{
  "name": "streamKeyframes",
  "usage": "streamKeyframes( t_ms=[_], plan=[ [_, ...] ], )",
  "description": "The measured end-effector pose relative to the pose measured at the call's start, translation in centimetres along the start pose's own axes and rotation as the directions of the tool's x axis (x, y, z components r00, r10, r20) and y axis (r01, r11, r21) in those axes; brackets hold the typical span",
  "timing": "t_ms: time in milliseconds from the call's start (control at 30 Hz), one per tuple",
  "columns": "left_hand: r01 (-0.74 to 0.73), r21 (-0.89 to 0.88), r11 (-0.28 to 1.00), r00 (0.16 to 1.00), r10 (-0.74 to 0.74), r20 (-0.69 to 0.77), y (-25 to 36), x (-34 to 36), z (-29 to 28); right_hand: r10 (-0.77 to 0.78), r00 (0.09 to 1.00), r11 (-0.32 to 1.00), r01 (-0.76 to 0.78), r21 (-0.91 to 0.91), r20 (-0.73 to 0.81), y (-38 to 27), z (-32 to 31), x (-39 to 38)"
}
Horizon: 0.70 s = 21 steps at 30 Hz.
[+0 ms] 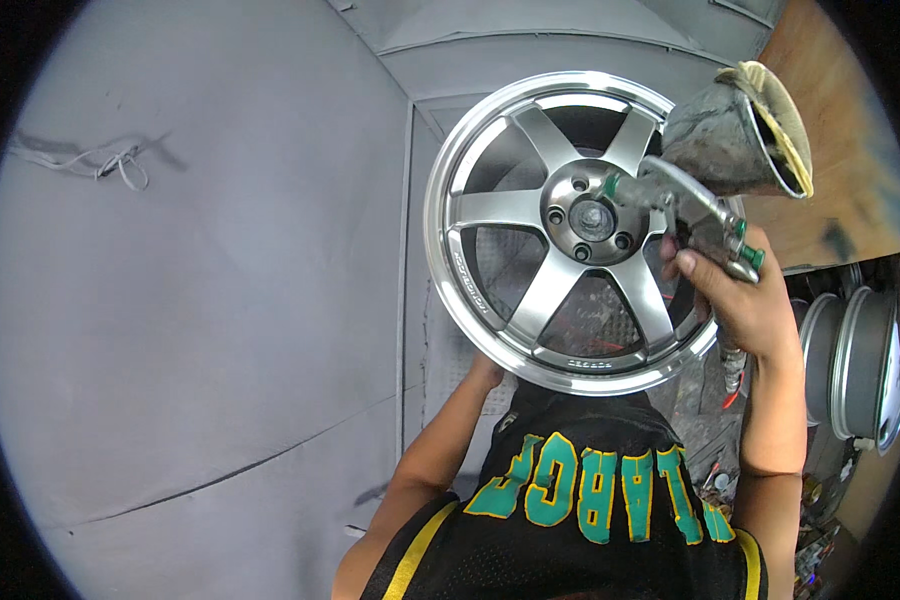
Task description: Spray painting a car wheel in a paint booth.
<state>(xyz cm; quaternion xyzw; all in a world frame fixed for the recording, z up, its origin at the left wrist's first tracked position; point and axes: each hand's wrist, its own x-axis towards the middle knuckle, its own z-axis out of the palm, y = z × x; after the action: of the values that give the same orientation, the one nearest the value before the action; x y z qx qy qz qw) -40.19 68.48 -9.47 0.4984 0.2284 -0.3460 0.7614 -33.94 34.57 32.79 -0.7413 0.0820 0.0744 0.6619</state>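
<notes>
A silver six-spoke wheel (554, 307) stands facing up at me in the centre, with five bolt holes round its hub. My right hand (725, 275) grips a metal spray gun (690, 210) with green-ringed fittings, held over the wheel's right side with its nozzle near the hub. On the gun sits a stained metal cup (715, 140) with a pale cloth-like liner over its rim. My left hand (487, 368) reaches to the wheel's lower left edge; its fingers are hidden behind the rim.
A grey-coated wall (190, 290) fills the left, with tangled white cord (120, 165) on it. At the upper right is a wooden board (840, 200). More wheels (855, 365) stand at the right edge, above mixed clutter on the lower right.
</notes>
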Motion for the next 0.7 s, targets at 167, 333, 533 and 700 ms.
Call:
streamKeyframes(
  t_ms=[167, 333, 533, 700],
  plan=[
    [-0.046, -0.191, 0.980, 0.999, 0.050, 0.014, -2.4, 4.1, -4.1, 0.125, 0.968, 0.991, -0.133, 0.026, 0.217, -1.2, 0.4, -1.0],
    [0.010, -0.410, 0.912, 1.000, -0.014, -0.008, -2.4, 2.6, -3.2, 0.033, 0.975, 0.999, -0.031, -0.014, 0.221, -0.3, 0.6, -0.2],
    [0.047, -0.326, 0.944, 0.987, -0.095, -0.132, -0.8, -0.1, 0.4, -0.070, 0.997, 0.994, 0.068, -0.083, -0.023, 0.4, -0.3, 0.3],
    [0.045, -0.299, 0.953, 0.987, -0.089, -0.132, -0.3, -1.6, 2.4, 0.088, 0.989, 0.995, -0.093, -0.040, -0.122, 0.5, -0.3, -0.1]
  ],
)
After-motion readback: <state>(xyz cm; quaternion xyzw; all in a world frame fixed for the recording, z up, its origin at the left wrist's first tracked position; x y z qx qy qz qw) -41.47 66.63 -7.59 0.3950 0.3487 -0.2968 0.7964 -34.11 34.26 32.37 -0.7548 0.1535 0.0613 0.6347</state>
